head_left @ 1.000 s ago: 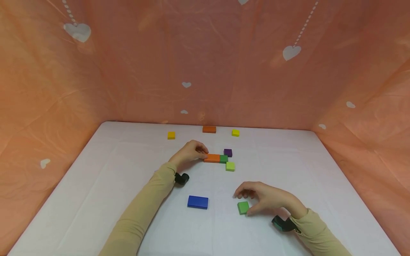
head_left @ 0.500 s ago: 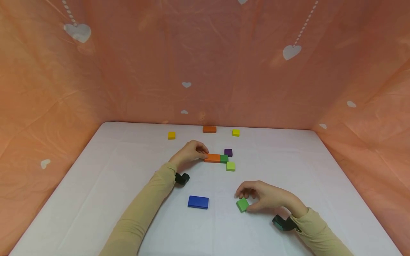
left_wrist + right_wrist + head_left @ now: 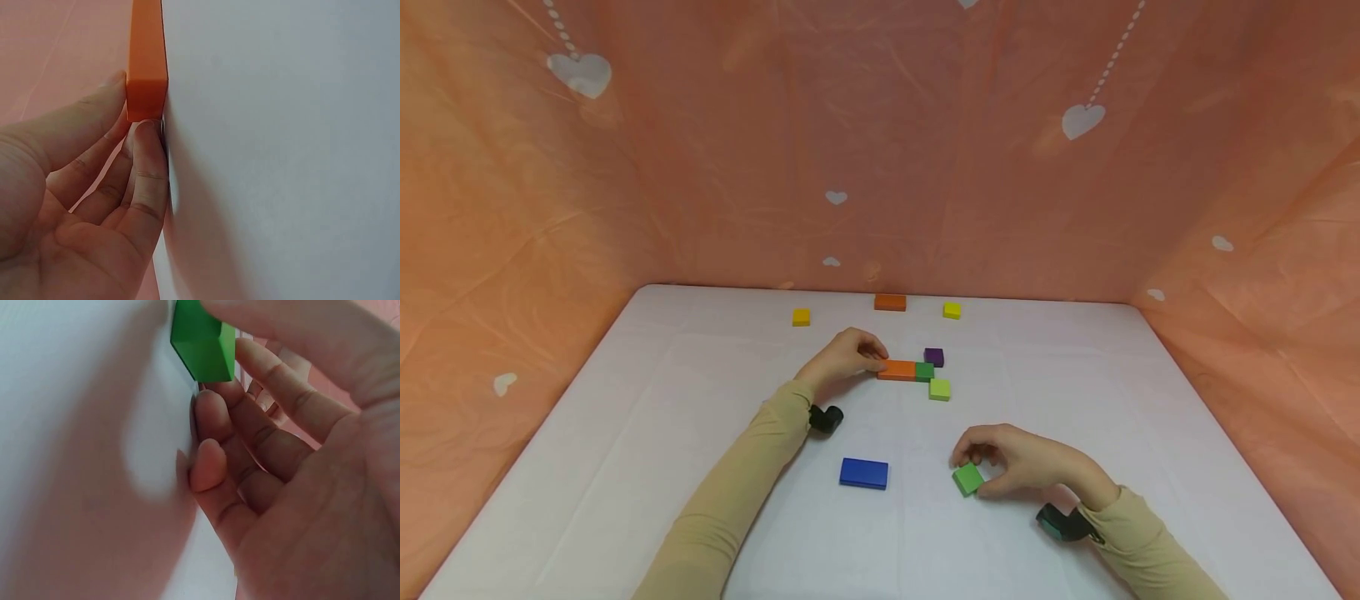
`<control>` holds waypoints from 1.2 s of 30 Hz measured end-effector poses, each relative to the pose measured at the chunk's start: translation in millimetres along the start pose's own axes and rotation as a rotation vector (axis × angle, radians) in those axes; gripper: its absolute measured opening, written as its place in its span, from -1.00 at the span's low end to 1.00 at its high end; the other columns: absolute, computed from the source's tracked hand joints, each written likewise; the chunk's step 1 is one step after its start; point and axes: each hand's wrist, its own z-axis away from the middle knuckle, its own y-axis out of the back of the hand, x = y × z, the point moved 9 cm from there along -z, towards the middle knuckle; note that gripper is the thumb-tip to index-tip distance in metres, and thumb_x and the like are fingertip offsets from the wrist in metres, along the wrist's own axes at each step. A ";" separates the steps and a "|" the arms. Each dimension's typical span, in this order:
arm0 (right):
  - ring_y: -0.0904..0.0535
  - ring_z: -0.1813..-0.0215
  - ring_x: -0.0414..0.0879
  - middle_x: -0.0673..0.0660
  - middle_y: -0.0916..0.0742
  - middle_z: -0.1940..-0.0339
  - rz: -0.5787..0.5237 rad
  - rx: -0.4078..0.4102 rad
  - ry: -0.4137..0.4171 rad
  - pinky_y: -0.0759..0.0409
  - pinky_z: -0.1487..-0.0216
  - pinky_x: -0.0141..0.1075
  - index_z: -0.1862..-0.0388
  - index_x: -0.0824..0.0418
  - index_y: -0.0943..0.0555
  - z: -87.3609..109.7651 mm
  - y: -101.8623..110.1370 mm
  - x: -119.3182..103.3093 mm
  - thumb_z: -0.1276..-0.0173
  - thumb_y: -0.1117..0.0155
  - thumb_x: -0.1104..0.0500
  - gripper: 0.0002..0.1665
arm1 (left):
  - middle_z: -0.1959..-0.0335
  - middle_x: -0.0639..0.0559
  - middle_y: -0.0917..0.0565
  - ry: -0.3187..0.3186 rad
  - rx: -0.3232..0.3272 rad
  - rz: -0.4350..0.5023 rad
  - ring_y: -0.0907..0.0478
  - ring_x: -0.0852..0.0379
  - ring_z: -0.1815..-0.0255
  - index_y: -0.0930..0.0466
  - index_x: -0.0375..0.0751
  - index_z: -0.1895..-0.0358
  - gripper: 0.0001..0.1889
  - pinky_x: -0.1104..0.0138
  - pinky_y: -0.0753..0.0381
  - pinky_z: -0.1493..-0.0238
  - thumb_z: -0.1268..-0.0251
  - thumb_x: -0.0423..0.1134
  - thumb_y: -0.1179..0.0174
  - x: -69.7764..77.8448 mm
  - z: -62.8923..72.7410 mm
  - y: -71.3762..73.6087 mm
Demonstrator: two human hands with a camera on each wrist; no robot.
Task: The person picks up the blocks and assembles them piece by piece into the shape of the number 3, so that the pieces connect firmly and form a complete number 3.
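While the left hand [image 3: 847, 354] pinches the orange block [image 3: 898, 371], the right hand [image 3: 1022, 458], its grip narrow around the bright green block [image 3: 967, 479], should press evenly to prevent tilting.

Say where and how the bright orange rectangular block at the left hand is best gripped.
Probably across the long sides near the left end of the bright orange rectangular block, coming from the left. It lies flat, longer left to right, and its right end appears to meet the dark green square block, leaving the left end freer.
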 end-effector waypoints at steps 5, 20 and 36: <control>-0.52 0.07 -0.15 -0.05 -0.65 0.09 -0.014 -0.006 0.005 -0.50 0.00 -0.29 0.01 0.10 -0.56 -1.2 -1.0 -2.7 -0.12 -0.45 0.28 -0.56 | 0.30 -0.02 -0.63 0.007 0.000 0.007 -0.51 0.06 0.26 -0.66 -0.27 0.19 -0.85 0.33 -0.53 0.14 -0.17 -0.35 -0.33 -0.2 0.4 0.9; -0.51 0.11 -0.17 -0.11 -0.63 0.14 0.063 0.049 -0.043 -0.51 0.04 -0.28 0.06 0.00 -0.57 -8.8 10.1 0.1 -0.14 -0.44 0.26 -0.61 | 0.29 -0.02 -0.63 0.014 -0.003 0.005 -0.50 0.05 0.25 -0.65 -0.26 0.18 -0.84 0.33 -0.53 0.13 -0.18 -0.35 -0.33 -0.8 0.9 1.5; -0.48 0.08 -0.06 -0.13 -0.62 0.11 0.146 0.110 -0.025 -0.47 0.04 -0.25 0.05 0.04 -0.59 -35.2 36.2 1.1 -0.14 -0.47 0.21 -0.62 | 0.31 -0.01 -0.64 0.008 -0.005 0.005 -0.51 0.06 0.27 -0.66 -0.26 0.19 -0.84 0.33 -0.53 0.14 -0.17 -0.35 -0.34 -1.8 -0.6 0.6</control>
